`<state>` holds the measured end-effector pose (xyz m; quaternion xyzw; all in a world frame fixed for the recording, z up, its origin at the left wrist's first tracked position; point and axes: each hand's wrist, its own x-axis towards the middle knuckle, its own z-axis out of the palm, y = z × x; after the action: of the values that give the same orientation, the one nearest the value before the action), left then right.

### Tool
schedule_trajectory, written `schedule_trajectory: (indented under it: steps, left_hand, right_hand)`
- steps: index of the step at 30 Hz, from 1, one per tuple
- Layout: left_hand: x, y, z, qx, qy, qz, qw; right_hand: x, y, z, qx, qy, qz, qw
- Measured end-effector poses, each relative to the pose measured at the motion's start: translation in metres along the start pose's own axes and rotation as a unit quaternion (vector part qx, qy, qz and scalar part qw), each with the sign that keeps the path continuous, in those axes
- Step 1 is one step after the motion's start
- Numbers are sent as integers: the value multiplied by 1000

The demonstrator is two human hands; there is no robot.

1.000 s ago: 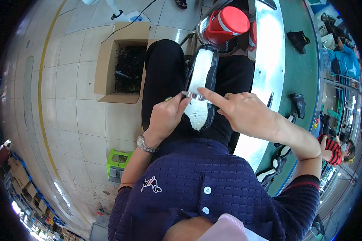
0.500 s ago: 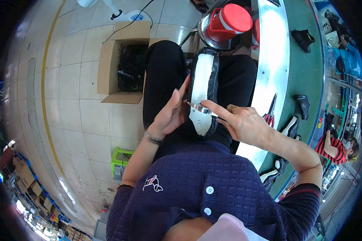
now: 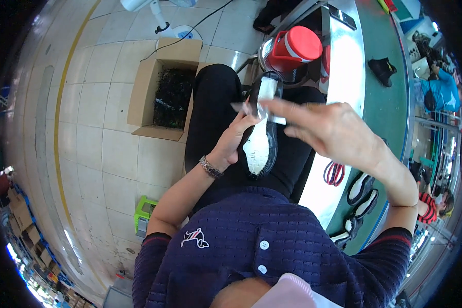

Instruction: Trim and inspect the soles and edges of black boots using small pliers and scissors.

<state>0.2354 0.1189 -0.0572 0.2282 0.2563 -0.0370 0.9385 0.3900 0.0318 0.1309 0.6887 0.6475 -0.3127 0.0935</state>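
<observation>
The shoe [image 3: 262, 138], black with a white sole turned up, lies along the person's lap. Left of it a cardboard box [image 3: 161, 92] sits on the tiled floor [image 3: 87, 128]; right runs a green conveyor [image 3: 390, 92]. The left hand [image 3: 236, 138] clasps the shoe's side; the right hand [image 3: 333, 131] pinches a clear strip [image 3: 264, 115] across it.

We had one view only, a fisheye camera worn on the head, looking steeply down over our chest onto our lap [image 3: 226, 102] and the floor [image 3: 102, 149]. It sat close to our hands, and the bench [image 3: 385, 97] curved along the right rim.
</observation>
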Motion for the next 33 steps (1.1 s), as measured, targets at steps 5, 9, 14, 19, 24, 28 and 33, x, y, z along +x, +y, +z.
schedule_trajectory:
  steps: [5,9,14,19,24,28,33]
  left_hand:
    - [4,0,3,-15,-35,-4,999]
    - [2,12,2,1,-40,-5,999]
    - [1,15,-6,2,-69,-35,997]
    - [1,19,-6,18,-49,-40,998]
    - [-1,22,-5,30,-51,-57,997]
    - [-5,24,-5,54,-33,-63,996]
    - [-4,20,-12,40,-54,-80,995]
  right_hand:
    - [39,56,47,53,183,-22,981]
    - [34,44,26,-43,80,38,995]
    - [37,45,66,46,115,37,992]
    - [27,35,51,0,104,45,994]
    - [28,34,73,50,87,75,992]
    - [21,17,56,79,149,50,984]
    - [23,22,68,55,68,77,993]
